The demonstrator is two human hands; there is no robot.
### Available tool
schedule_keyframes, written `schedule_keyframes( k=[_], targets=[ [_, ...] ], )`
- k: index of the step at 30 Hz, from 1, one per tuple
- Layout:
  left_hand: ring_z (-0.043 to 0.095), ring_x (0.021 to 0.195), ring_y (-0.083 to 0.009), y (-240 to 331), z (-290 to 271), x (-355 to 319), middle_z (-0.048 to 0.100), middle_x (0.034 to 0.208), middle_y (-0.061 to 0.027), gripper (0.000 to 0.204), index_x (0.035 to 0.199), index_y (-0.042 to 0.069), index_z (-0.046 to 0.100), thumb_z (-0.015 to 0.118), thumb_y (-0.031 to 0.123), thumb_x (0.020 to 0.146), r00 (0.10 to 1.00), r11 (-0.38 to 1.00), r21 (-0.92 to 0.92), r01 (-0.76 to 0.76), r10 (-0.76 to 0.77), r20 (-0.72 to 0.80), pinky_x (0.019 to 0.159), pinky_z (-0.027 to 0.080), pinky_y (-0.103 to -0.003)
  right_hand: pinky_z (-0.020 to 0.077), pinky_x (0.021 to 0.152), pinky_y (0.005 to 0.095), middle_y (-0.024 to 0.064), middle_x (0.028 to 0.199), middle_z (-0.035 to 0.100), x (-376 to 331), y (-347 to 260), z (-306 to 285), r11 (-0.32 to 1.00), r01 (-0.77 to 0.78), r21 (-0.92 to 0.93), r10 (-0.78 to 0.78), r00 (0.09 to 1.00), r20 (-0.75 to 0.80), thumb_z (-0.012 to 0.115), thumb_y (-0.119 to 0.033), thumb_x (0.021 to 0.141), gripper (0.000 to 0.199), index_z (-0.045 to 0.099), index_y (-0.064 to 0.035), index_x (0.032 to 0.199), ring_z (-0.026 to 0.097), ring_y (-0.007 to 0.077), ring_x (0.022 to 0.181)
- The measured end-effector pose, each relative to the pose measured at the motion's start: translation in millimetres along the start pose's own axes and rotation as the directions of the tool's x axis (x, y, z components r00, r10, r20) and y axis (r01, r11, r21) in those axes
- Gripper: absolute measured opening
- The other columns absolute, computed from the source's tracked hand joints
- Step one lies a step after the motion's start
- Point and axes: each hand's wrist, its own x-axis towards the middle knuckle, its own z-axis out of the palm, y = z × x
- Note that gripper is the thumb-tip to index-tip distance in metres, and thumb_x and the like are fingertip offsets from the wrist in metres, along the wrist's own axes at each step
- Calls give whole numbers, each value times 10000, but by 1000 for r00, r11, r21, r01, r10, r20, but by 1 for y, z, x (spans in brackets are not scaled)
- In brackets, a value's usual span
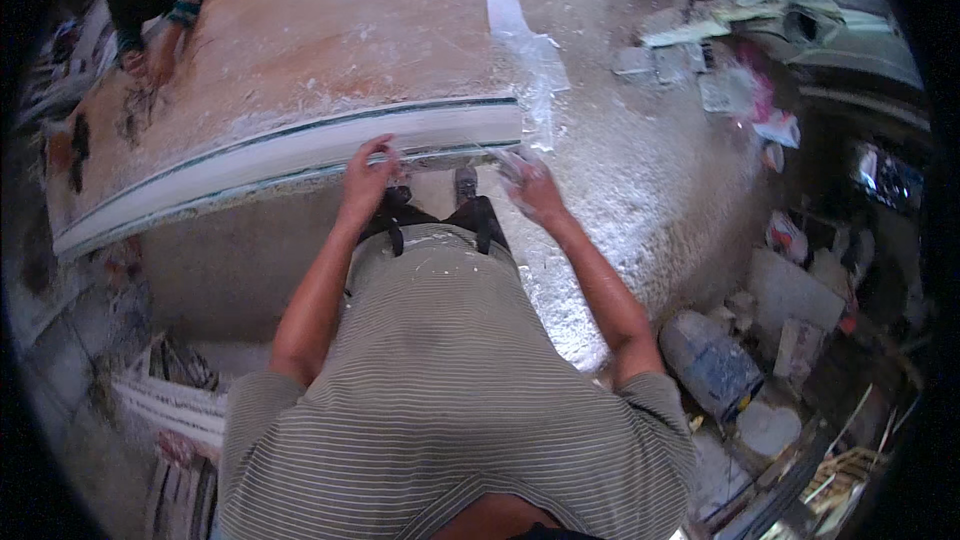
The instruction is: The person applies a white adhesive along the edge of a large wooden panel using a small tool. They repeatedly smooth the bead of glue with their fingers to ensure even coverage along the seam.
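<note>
A wide worktable with a dusty orange-brown top (330, 30) stands in front of me, with a long white moulded strip (300, 152) running along its near edge. My left hand (367, 175) rests on the white strip near its right end, fingers bent against it. My right hand (532, 185) hovers just past the table's right corner, closed on a crumpled piece of clear plastic film (517, 168). A longer strip of clear plastic (528, 50) lies over the table's right end.
Another person's hand (160, 60) in a striped sleeve leans on the far left of the table. White powder covers the floor (640, 170). A large plastic jug (710, 365), bags and scraps crowd the right side; stacked white mouldings (170, 410) lie at lower left.
</note>
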Motion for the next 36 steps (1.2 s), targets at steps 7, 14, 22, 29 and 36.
schedule_keyframes(
  k=[7, 14, 22, 29, 36],
  targets=[
    [614, 818, -118, -59, -33, -59, 604, 967, -54, 288, 1189, 38, 605, 632, 49, 902, 739, 999, 42, -27, 49, -672, 792, 509, -260, 561, 725, 443, 148, 1046, 638, 34, 101, -71, 868, 487, -98, -411, 815, 409, 528, -128, 902, 297, 604, -136, 1189, 655, 336, 848],
    [587, 874, -95, -59, 16, -105, 616, 949, -16, 243, 1124, 43, 630, 672, 103, 892, 719, 907, -399, -132, -190, -668, 785, 502, -252, 548, 696, 469, 191, 931, 638, 106, -5, 11, 713, 700, -27, -552, 585, 594, 510, -106, 885, 280, 616, -125, 1143, 654, 376, 825],
    [591, 916, -109, -74, 24, -115, 628, 1038, -16, 288, 1161, 49, 631, 682, 105, 882, 726, 925, -380, 22, -276, -630, 795, 499, -270, 526, 722, 501, 210, 869, 654, 156, -182, 171, 684, 728, 37, -638, 573, 514, 552, -135, 846, 170, 668, -28, 909, 650, 402, 809],
    [590, 882, -106, -115, -26, -132, 623, 1024, -23, 266, 1172, 64, 628, 633, 143, 918, 736, 860, -497, -118, -261, -625, 815, 501, -278, 478, 833, 454, 175, 1161, 644, 92, -27, 20, 929, 364, 71, -339, 756, 560, 652, -296, 872, 432, 613, -108, 1260, 610, 338, 1006],
    [588, 893, -156, -138, -60, -119, 604, 1024, -37, 296, 1191, 86, 614, 604, 242, 939, 782, 704, -697, -135, -356, -511, 857, 508, -334, 526, 706, 340, 114, 1007, 692, 56, 126, -40, 989, -108, -105, 146, 851, 504, 668, -237, 877, 429, 606, -83, 1273, 645, 208, 787]
  ],
)
